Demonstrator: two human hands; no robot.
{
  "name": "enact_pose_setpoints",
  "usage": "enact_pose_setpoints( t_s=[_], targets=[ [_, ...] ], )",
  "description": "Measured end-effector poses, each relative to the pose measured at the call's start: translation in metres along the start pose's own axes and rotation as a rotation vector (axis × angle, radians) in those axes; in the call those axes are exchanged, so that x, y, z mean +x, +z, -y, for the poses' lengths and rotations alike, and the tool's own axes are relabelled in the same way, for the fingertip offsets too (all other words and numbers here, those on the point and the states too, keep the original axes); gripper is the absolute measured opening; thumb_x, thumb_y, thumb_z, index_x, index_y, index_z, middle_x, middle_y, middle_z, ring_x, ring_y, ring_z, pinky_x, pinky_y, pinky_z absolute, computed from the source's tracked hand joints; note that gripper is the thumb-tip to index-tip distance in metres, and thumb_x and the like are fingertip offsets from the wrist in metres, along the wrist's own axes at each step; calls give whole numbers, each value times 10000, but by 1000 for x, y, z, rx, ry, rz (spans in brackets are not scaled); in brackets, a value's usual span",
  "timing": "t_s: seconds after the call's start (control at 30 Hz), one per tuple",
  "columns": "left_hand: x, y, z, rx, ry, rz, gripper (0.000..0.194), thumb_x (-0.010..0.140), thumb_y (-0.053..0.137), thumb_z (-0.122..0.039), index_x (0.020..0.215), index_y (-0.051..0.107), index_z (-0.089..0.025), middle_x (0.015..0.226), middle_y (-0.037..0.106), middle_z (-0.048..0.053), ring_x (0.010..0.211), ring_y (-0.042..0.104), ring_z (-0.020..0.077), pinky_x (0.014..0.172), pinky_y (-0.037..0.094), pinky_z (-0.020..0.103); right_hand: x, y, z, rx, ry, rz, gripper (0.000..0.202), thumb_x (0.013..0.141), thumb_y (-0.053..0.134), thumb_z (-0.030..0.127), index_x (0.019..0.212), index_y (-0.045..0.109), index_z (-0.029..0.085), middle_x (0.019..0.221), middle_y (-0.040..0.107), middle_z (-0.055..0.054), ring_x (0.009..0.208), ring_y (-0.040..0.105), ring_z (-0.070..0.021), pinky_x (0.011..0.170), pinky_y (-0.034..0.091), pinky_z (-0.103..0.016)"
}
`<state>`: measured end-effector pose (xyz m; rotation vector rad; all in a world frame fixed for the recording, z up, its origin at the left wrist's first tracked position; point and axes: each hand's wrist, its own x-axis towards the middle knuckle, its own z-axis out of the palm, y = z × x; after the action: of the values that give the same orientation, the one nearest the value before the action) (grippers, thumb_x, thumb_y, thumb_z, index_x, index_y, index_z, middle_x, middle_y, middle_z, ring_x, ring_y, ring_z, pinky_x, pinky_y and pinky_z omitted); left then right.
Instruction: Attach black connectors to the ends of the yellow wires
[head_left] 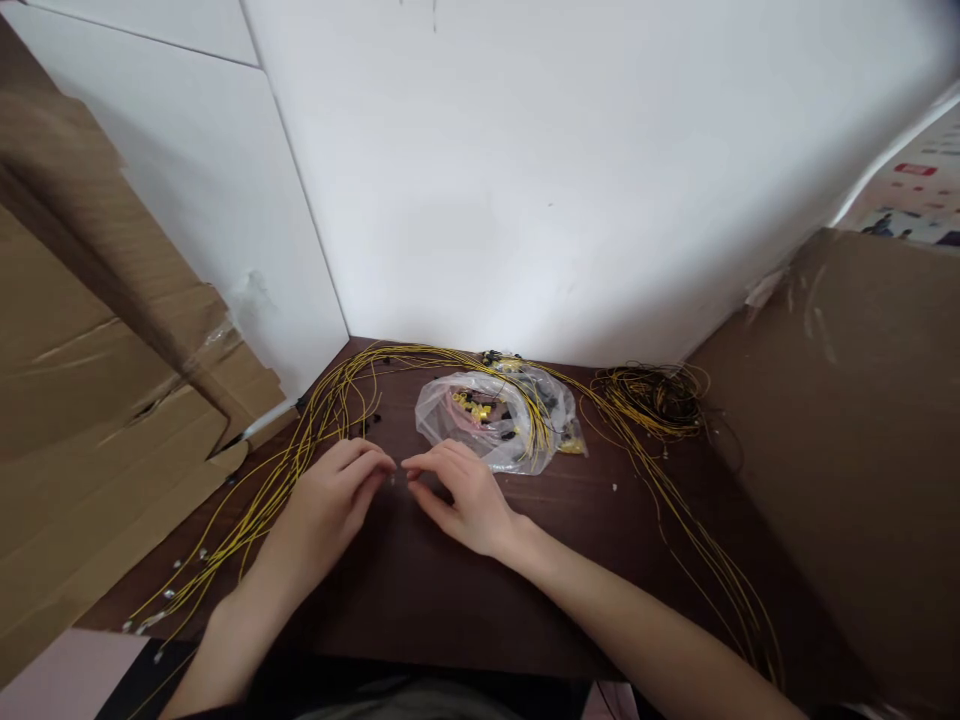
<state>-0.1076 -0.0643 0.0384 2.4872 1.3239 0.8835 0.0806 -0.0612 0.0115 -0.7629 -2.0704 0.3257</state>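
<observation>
Yellow wires (330,385), too many to count, run beside the left hand (341,485) and beyond both hands. One tangled coil (652,400) lies farther off, to the right. One open clear plastic bag (431,410), holding small yellow pieces (480,408), sits just beyond the right hand (469,500). Both hands have curled fingers, their fingertips close together; whether either grips something small, I cannot tell. Two cardboard panels (112,400) flank the brown tabletop (450,610).
</observation>
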Motion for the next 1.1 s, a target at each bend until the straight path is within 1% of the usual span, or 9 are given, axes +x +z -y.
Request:
enact_pose_setpoints(
  t_s=[0.13, 0.23, 0.4, 0.53, 0.7, 0.8, 0.87, 0.97, 1.1],
  targets=[
    [5, 12, -10, -141, -74, -7, 105, 834, 474, -225, 906, 541, -190, 840, 609, 16, 774, 590, 139, 707, 461, 241, -1, -1, -4, 49, 25, 22, 150, 864, 501, 277, 963, 561, 183, 870, 628, -55, 801, 559, -152, 729, 457, -293],
    [6, 18, -13, -242, -131, 4, 164, 808, 501, -194, 971, 485, -191, 824, 626, -1, 750, 610, 124, 705, 478, 225, -2, -1, -8, 56, 14, 23, 120, 866, 495, 261, 883, 583, 181, 849, 616, -58, 793, 557, -149, 713, 461, -279],
    [6, 17, -9, -222, -107, 37, 156, 821, 492, -215, 967, 543, -191, 849, 639, 9, 774, 612, 130, 719, 480, 237, -1, 2, -8, 144, 41, -24, 115, 856, 495, 220, 877, 599, 175, 830, 607, -56, 769, 559, -139, 686, 462, -263],
    [7, 17, -3, -139, -48, 89, 186, 854, 458, -273, 888, 622, -191, 866, 648, 27, 820, 604, 153, 745, 468, 263, 2, 0, -8, 218, 212, -196, 96, 830, 526, 221, 837, 613, 183, 735, 596, -20, 666, 547, -123, 638, 450, -253],
    [8, 19, 5, -104, -61, 68, 223, 863, 445, -302, 890, 633, -185, 891, 660, 35, 834, 609, 161, 775, 462, 276, 3, -2, -17, 318, 438, -445, 87, 798, 561, 249, 809, 616, 183, 756, 605, -20, 627, 524, -118, 624, 444, -258],
    [9, 21, 8, -100, -72, 44, 230, 861, 444, -307, 887, 634, -179, 890, 663, 44, 834, 610, 168, 777, 463, 286, 3, 0, -24, 424, 517, -530, 115, 782, 581, 278, 836, 614, 182, 747, 604, -23, 608, 521, -117, 584, 447, -253],
    [8, 22, 8, -101, -77, 27, 236, 863, 438, -309, 885, 634, -179, 888, 664, 51, 831, 608, 173, 769, 464, 293, 2, 1, -25, 481, 536, -501, 163, 773, 594, 304, 877, 616, 181, 731, 609, -26, 603, 528, -120, 577, 457, -256],
    [8, 24, 7, -105, -77, 10, 240, 864, 434, -305, 880, 636, -174, 887, 660, 60, 825, 604, 176, 758, 463, 293, 2, 2, -23, 537, 525, -293, 271, 767, 601, 350, 979, 613, 182, 718, 606, -17, 560, 522, -109, 508, 443, -230],
    [9, 25, 3, -127, -54, 16, 242, 868, 430, -287, 876, 638, -163, 888, 654, 66, 832, 599, 171, 764, 461, 282, 1, 3, -18, 337, 382, -83, 215, 786, 592, 334, 915, 656, 175, 694, 587, -5, 559, 499, -94, 522, 411, -214]
  ],
)
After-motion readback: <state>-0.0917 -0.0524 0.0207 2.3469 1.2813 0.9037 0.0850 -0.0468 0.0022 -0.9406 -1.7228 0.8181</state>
